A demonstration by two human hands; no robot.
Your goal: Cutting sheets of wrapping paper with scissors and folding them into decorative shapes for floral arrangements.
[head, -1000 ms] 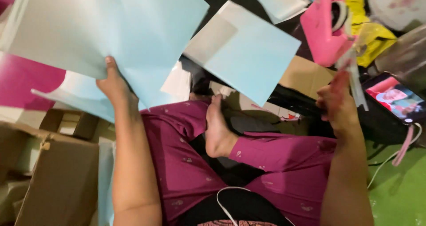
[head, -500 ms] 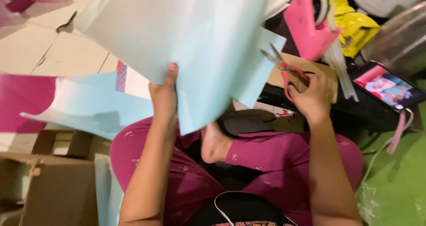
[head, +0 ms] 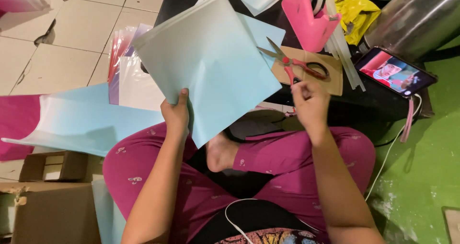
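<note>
the person sat cross-legged on the floor, so the work stayed over the lap. the left hand pinched the near bottom corner of a stack of pale blue sheets, thumb on top, and the stack fanned up and away from it, lifted off the floor, seemingly to be handled as one bundle. the right hand was loosely curled and held nothing; just beyond its fingertips, not touching, red-handled scissors lay open on a cardboard piece, within easy reach. farther right of that hand a phone lay face up, screen lit. beyond the scissors stood a pink holder.
</note>
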